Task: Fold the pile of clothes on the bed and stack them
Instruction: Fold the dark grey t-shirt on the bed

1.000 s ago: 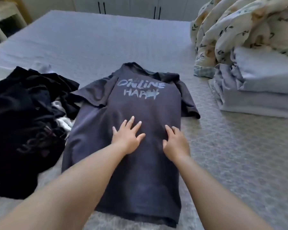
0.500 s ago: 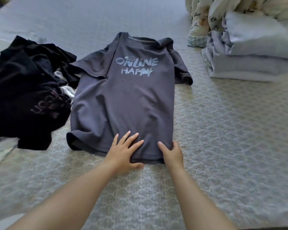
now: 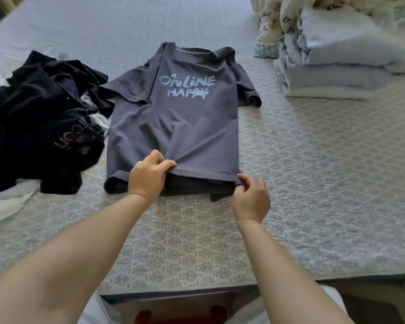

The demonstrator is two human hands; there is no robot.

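Half a sec ago both hands lay flat on the grey tee (image 3: 173, 127), pressing near its bottom hem; now they've curled & taken hold. Left hand (image 3: 147, 177) pinches the hem around mid-width, right hand (image 3: 250, 197) pinches the hem's corner on the side nearest the folded bedding (image 3: 337, 73). The near edge is lifted off the bed (image 3: 313, 183), dark inside showing under it. Looks to me like smoothing's done & the first fold, hem up toward the collar, is starting.

The tee lies print-up mid-bed, collar away from the person. The unfolded dark pile (image 3: 38, 122) sits just beside the tee, opposite side from the bedding, touching its sleeve.

Hard to tell: how many items are in that pile, or whether the right fingertips hold both layers, as they're tucked under. The far sleeve is bunched.
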